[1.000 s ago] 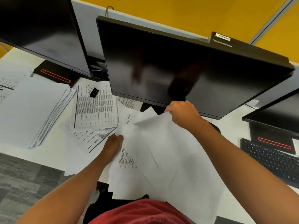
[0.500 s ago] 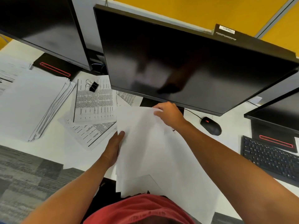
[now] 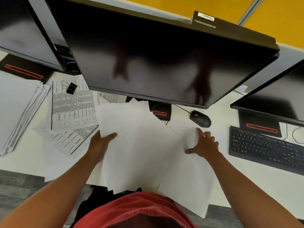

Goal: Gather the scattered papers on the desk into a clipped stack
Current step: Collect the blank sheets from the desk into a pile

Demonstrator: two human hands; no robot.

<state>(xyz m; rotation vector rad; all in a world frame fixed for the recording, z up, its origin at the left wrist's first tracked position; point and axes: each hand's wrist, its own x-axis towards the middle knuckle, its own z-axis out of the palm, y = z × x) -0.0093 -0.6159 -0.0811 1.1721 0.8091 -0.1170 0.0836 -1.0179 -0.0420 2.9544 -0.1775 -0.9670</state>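
Head view: the left hand (image 3: 100, 145) grips the left edge of a loose sheaf (image 3: 139, 145) of blank-faced sheets, thumb on top and the other fingers hidden beneath. The sheaf lies fanned on the desk (image 3: 230, 175) in front of the person, its near end hanging over the desk edge. The right hand (image 3: 204, 144) is spread wide, fingers straight, over the right-hand sheets (image 3: 185, 178), which splay out from the sheaf at an angle; whether the palm touches the paper or hangs just above it I cannot tell. It holds nothing.

More papers wait to the left: printed pages (image 3: 72, 106) overlapping one another just beside the sheaf, and a thicker pile (image 3: 21, 112) further left. The binder clip (image 3: 71, 88) sits on the top printed page, near the monitor (image 3: 164, 60) base and well apart from both hands. A mouse (image 3: 200, 120) lies just beyond the right fingertips, a keyboard (image 3: 266, 148) further right.

The step in hand looks like squaring the fanned sheets. The risks, as I judge them:
- The overhanging sheets could slide off toward the floor, since only one edge is gripped.
- A sideways sweep by the right hand could crease the splayed sheets or knock the mouse.
- Pulling the printed pages across could carry the clip off with them.
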